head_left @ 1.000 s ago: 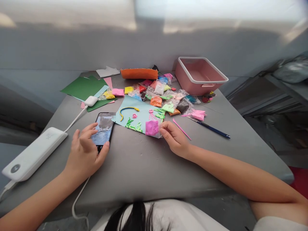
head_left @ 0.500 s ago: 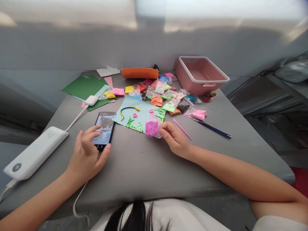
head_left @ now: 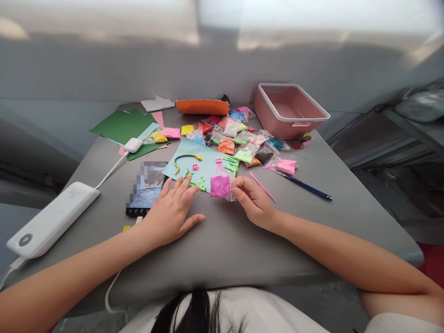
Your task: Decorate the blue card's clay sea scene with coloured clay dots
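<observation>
My left hand (head_left: 172, 208) lies flat on the grey table (head_left: 222, 240) with its fingers spread, the fingertips reaching the near edge of the light blue card (head_left: 204, 162). That card carries small clay shapes in yellow, green and pink. My right hand (head_left: 252, 200) pinches the edge of a clear bag of magenta clay (head_left: 220, 186) resting on the card's near right corner. The phone (head_left: 146, 188) lies uncovered just left of my left hand.
Several small bags of coloured clay (head_left: 236, 136) lie scattered behind the card. A pink bin (head_left: 289, 110) stands at the back right. A white power bank (head_left: 52, 218) with cable, an earbud case (head_left: 133, 145), green paper (head_left: 121, 126), an orange pouch (head_left: 201, 106) and a blue pen (head_left: 305, 185) lie around.
My left hand left the phone and moved right, now flat beside the blue card. My right hand kept its pinch on the magenta clay bag.
</observation>
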Available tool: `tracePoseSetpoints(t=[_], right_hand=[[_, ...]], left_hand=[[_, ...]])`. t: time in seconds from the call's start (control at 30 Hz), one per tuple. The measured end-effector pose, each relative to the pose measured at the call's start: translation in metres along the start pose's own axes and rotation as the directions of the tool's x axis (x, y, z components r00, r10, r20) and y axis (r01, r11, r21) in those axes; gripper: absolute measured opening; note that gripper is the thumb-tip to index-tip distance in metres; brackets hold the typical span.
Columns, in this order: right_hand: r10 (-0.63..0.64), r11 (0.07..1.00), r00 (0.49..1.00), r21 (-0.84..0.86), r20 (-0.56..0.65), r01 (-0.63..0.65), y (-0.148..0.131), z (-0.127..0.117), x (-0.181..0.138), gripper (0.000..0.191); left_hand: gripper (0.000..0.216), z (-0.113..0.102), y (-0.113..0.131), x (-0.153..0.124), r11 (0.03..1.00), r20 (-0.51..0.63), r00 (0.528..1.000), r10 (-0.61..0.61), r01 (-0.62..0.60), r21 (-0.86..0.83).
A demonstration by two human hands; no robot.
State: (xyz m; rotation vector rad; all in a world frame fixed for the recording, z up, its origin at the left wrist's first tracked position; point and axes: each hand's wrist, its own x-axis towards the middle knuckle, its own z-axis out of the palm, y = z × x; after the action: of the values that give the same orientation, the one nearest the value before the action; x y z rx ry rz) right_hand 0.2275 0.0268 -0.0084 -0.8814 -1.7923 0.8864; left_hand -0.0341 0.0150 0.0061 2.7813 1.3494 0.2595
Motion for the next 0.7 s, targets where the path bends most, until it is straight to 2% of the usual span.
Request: tracePoseSetpoints(t=[0.13,0.27,0.33,0.43,0.5,0.57,0.7], right_hand=[[-0.002,1.000,1.000,0.015,-0.007,0.002,-0.001,-0.001,0.001,0.035],[0.019,0.999,1.000,0.045,-0.012,-0.018,-0.002,-0.001,0.001,0.035],[0.039,0.997,0.999,0.064,-0.016,-0.038,-0.001,-0.001,0.001,0.033],[0.079,0.992,0.997,0.097,-0.025,-0.076,-0.001,0.000,0.002,0.033],[0.107,0.988,0.994,0.118,-0.031,-0.103,-0.001,0.001,0.002,0.035],[0.135,0.982,0.990,0.134,-0.033,-0.129,-0.002,0.001,0.003,0.039],[0.182,0.973,0.983,0.151,-0.023,-0.177,-0.004,-0.001,0.009,0.044]], left_hand=[[0.062,0.001,0.009,0.001,1.000,0.031,0.999,-0.021,0.021,-0.002],[0.060,-0.006,0.025,-0.004,0.991,0.054,0.993,-0.101,0.105,-0.083],[0.068,-0.014,0.036,-0.009,0.974,0.117,0.984,-0.132,0.151,-0.170],[0.077,-0.027,0.049,-0.016,0.926,0.274,0.947,-0.170,0.249,-0.286],[0.076,-0.032,0.053,-0.019,0.906,0.317,0.935,-0.160,0.266,-0.329],[0.073,-0.031,0.052,-0.019,0.914,0.277,0.951,-0.139,0.231,-0.334],[0.058,-0.024,0.038,-0.007,0.939,0.040,0.989,-0.141,0.146,-0.310]])
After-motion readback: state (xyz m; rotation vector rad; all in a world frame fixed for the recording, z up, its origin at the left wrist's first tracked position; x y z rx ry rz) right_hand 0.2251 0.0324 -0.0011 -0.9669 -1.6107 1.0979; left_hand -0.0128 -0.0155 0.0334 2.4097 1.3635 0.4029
